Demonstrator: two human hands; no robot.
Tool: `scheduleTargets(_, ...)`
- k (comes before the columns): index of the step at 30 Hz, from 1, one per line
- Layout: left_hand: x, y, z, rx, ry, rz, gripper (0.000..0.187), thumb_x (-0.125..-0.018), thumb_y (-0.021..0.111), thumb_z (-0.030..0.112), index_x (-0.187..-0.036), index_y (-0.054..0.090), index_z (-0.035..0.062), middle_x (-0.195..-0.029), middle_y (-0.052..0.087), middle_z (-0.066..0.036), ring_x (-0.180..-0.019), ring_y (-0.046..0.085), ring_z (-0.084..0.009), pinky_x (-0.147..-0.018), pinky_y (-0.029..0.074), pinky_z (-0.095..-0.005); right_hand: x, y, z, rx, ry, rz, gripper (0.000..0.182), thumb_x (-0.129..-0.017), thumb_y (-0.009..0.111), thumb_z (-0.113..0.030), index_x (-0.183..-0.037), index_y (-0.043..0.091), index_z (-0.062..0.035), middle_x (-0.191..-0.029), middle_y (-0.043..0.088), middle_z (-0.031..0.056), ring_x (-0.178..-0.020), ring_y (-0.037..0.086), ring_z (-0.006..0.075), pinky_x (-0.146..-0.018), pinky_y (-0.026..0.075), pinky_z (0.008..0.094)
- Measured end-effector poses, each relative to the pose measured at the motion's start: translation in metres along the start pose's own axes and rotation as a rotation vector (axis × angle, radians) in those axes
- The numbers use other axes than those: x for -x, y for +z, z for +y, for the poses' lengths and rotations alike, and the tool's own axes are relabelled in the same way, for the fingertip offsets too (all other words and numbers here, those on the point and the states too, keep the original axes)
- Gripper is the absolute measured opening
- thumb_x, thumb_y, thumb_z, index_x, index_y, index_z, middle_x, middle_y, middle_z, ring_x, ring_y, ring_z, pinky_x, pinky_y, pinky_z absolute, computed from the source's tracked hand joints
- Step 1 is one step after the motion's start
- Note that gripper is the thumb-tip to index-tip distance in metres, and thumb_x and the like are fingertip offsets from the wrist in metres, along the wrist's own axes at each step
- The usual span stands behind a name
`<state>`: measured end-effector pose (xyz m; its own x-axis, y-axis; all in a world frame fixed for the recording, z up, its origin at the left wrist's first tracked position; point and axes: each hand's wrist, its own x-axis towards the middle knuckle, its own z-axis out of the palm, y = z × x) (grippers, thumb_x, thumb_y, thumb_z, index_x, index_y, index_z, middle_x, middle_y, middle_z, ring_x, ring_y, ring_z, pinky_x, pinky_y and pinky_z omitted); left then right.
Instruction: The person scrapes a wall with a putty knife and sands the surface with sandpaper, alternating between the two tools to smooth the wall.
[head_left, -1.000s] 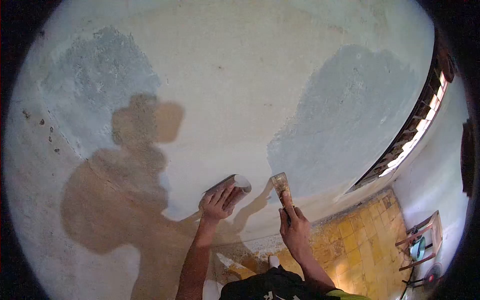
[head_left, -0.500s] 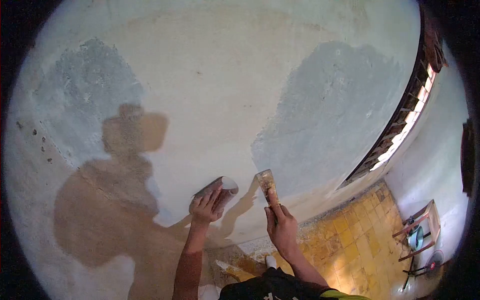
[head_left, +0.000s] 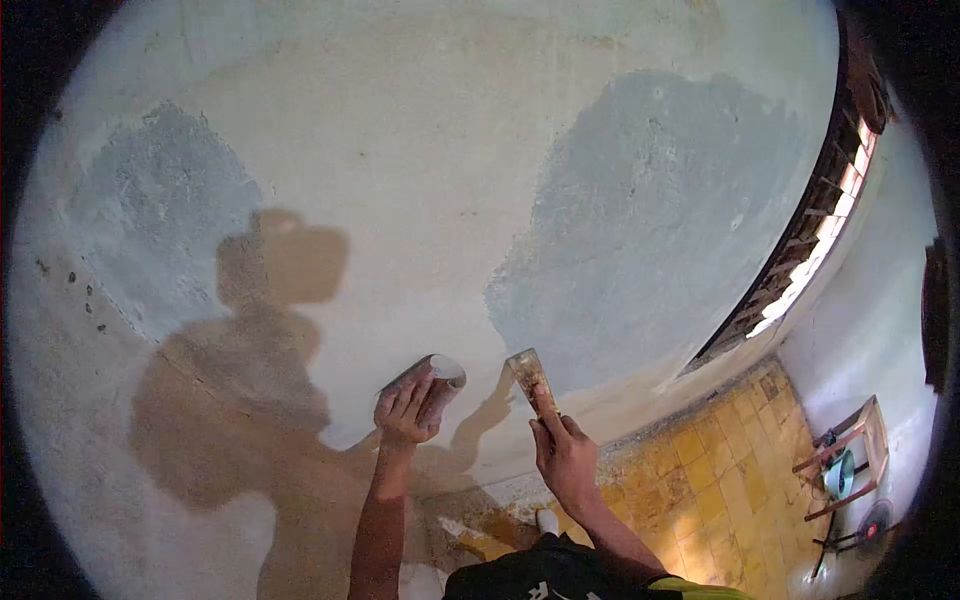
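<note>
My left hand [head_left: 405,412] is wrapped round a curved sheet-like holder [head_left: 446,376], brownish outside with a pale inner side; its exact kind is unclear. To its right, my right hand [head_left: 566,458] grips a putty knife [head_left: 526,370] by the handle, index finger laid along it. The blade is smeared with pale residue and points up toward the wall [head_left: 400,250]. In this view its tip overlaps the lower edge of a grey-blue patch [head_left: 640,230] on the wall.
Another grey-blue patch [head_left: 165,190] lies on the left of the wall, above my shadow [head_left: 230,400]. A slatted window opening [head_left: 815,235] curves along the right. On the yellow tiled floor [head_left: 690,480] stand a wooden stool [head_left: 868,445], a teal bowl [head_left: 840,473] and a fan [head_left: 873,522].
My view has shifted a little, so the wall patches sit slightly further left. The putty knife's tip has dropped slightly and moved left. Both hands keep their hold.
</note>
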<state>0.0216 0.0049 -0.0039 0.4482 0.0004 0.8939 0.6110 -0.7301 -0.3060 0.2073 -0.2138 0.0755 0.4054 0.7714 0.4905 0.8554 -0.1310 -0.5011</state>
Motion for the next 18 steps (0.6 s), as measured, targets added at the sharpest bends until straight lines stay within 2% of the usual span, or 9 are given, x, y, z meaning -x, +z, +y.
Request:
scheduleTargets(3,-0.005,-0.003,0.006,0.031,-0.032,0.008,0.044,-0.092,0.038,0.031,-0.116,0.068,0.0112,-0.131,0.062,-0.007,-0.121,0.056,-0.0267,-0.102,0.038,-0.0425,-0.015,0.002,-0.004,-0.054,-0.07,0.05,0.06,-0.094,0.062,-0.021,-0.148,0.039,-0.0287,-0.07,0.057,0.0101,-0.047,0.056,0.0266,-0.042,0.047,0.0391)
scheduleTargets(5,-0.014,-0.011,0.005,0.126,-0.099,-0.012,0.045,-0.097,0.038,0.036,-0.12,0.068,0.0115,-0.127,0.065,0.004,-0.121,0.057,-0.0165,-0.09,0.044,-0.0351,-0.023,-0.003,-0.014,-0.052,-0.083,0.054,0.06,-0.093,0.063,-0.021,-0.148,0.039,-0.029,-0.07,0.057,0.0099,-0.047,0.056,0.0263,-0.042,0.047,0.039)
scheduleTargets(8,-0.01,-0.009,0.005,0.063,-0.075,0.016,0.044,-0.098,0.038,0.036,-0.118,0.068,0.0114,-0.126,0.066,0.003,-0.115,0.06,-0.0165,-0.083,0.046,-0.0348,-0.017,-0.008,-0.01,-0.044,-0.082,0.061,0.06,-0.093,0.063,-0.021,-0.148,0.04,-0.0296,-0.069,0.056,0.0096,-0.046,0.055,0.0259,-0.042,0.046,0.0387)
scheduleTargets(13,-0.011,-0.01,0.006,0.108,-0.095,0.04,0.043,-0.098,0.038,0.035,-0.118,0.069,0.0128,-0.126,0.066,0.003,-0.109,0.062,-0.0162,-0.081,0.046,-0.0346,-0.017,-0.008,-0.003,0.002,-0.063,0.057,0.06,-0.093,0.063,-0.021,-0.148,0.041,-0.0301,-0.068,0.054,0.0087,-0.046,0.054,0.0253,-0.041,0.046,0.038)
scheduleTargets(15,-0.012,-0.008,0.007,0.107,-0.089,0.06,0.043,-0.098,0.038,0.035,-0.117,0.069,0.0134,-0.125,0.066,0.002,-0.107,0.063,-0.0163,-0.082,0.046,-0.0349,-0.028,-0.013,-0.019,-0.015,-0.077,0.06,0.058,-0.09,0.066,-0.012,-0.143,0.048,-0.0239,-0.07,0.058,0.0114,-0.051,0.057,0.0283,-0.046,0.047,0.0397)
scheduleTargets(18,-0.013,-0.008,0.003,0.026,-0.024,0.065,0.042,-0.097,0.04,0.036,-0.114,0.071,0.014,-0.123,0.068,0.003,-0.104,0.064,-0.0157,-0.082,0.047,-0.0347,-0.02,-0.012,-0.014,0.021,-0.108,0.067,0.061,-0.092,0.064,-0.02,-0.148,0.04,-0.0296,-0.069,0.055,0.0094,-0.046,0.056,0.0253,-0.041,0.046,0.0378)
